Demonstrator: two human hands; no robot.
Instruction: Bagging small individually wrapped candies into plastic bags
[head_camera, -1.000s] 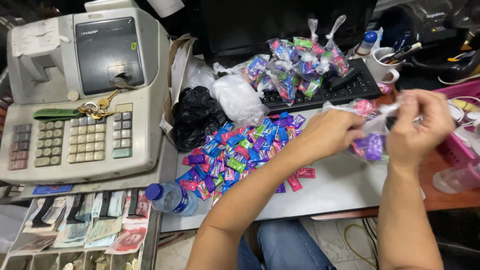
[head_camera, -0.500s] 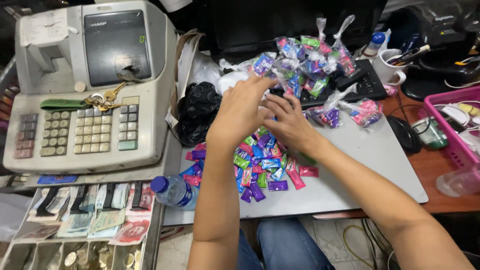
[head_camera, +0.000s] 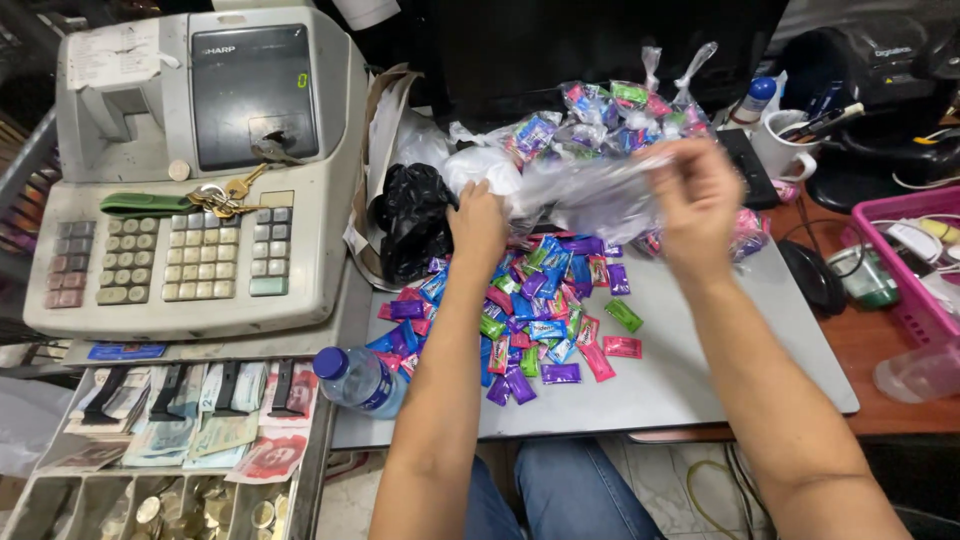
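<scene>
In the head view, we are seeing both hands lifted off the pile of small bright sweet wrappers (head_camera: 535, 310) they were pressing into half a second ago. The left hand (head_camera: 478, 222) and the right hand (head_camera: 697, 205) are now stretching a thin clear plastic bag (head_camera: 590, 195) between them, above the far edge of the pile, so the work appears to be turning from sorting loose sweets to opening a fresh bag. We are holding both forearms reaching away from the body, the left wrist low over the grey tabletop (head_camera: 700, 370), the right raised and bent downward. The fingers of each hand are closing on the film, pinching it at its left and right ends. Behind the bag, filled knotted clear packets of sweets (head_camera: 610, 115) are lying on the far side.
</scene>
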